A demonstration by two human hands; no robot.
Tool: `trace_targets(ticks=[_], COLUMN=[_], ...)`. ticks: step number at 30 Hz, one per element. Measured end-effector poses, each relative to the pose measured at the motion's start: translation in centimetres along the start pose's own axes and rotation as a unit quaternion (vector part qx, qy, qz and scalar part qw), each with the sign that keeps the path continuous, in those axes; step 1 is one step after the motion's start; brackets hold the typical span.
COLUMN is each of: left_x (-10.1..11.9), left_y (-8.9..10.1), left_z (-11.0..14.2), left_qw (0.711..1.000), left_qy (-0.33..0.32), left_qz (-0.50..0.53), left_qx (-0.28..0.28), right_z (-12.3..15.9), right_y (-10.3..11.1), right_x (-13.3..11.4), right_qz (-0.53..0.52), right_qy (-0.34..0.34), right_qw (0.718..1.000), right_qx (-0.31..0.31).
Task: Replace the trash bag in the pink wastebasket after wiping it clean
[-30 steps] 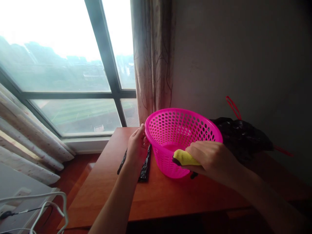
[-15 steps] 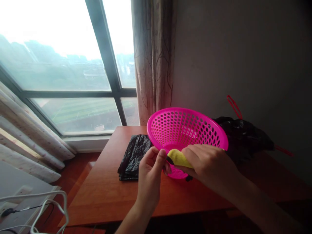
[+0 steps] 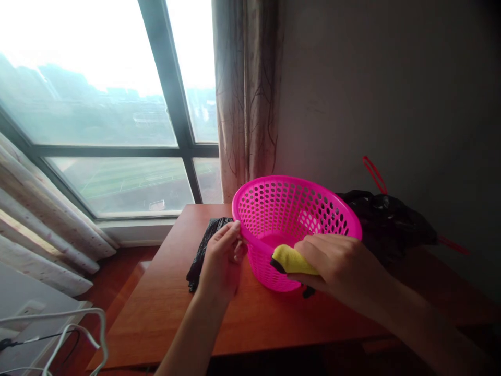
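A bright pink plastic basket (image 3: 274,277) with rows of holes stands on the brown table, tilted slightly so its inside shows. My left hand (image 3: 221,256) is at the left of its rim, thumb and fingers closed on the edge. In my right hand (image 3: 336,258) is a yellow cloth (image 3: 291,259) with a black edge, held against the near rim. The fingers under the cloth are hidden. Behind my left hand lies a folded black plastic bag (image 3: 203,250), partly covered.
Against the wall at right sits a crumpled black plastic bag (image 3: 399,219) with red drawstrings (image 3: 373,173). The wooden table (image 3: 156,318) reaches toward a large window (image 3: 117,120). Curtains (image 3: 250,94) hang beside it. White bent tubing (image 3: 102,334) and cables are at lower left.
My left hand has moved left, away from the cloth, to the basket's left rim. My right hand and the cloth have shifted slightly right and down. The basket has moved slightly left.
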State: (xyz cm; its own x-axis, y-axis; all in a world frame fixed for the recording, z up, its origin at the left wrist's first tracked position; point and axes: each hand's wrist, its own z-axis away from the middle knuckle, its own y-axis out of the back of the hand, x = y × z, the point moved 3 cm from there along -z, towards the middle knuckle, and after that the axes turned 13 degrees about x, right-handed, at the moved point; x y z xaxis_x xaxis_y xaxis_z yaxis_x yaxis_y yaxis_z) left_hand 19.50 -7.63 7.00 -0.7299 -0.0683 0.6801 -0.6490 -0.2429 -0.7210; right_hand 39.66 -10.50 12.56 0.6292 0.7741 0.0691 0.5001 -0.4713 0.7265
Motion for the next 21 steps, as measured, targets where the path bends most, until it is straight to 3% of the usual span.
trace_targets(ticks=[6,10,15,21], left_x=[2.2,2.1,1.4,-1.2], left_y=[0.3,0.3,1.1,0.9], left_z=[-3.8,-4.4,-2.4,2.2], left_qw=[0.997,0.999,0.998,0.993], left_qy=[0.06,0.041,-0.044,-0.07], left_qz=[0.036,0.003,-0.035,-0.098], left_qx=[0.016,-0.007,0.005,-0.011], right_z=[0.3,0.2,0.2,-0.1], right_y=[0.4,0.0,-0.3,-0.6], right_x=[0.9,0.8,0.5,0.0], right_qz=[-0.053,-0.039,-0.018,0.02], right_qy=[0.011,0.01,0.014,0.013], right_qw=[0.998,0.999,1.0,1.0], right_qx=[-0.028,-0.012,0.006,0.012])
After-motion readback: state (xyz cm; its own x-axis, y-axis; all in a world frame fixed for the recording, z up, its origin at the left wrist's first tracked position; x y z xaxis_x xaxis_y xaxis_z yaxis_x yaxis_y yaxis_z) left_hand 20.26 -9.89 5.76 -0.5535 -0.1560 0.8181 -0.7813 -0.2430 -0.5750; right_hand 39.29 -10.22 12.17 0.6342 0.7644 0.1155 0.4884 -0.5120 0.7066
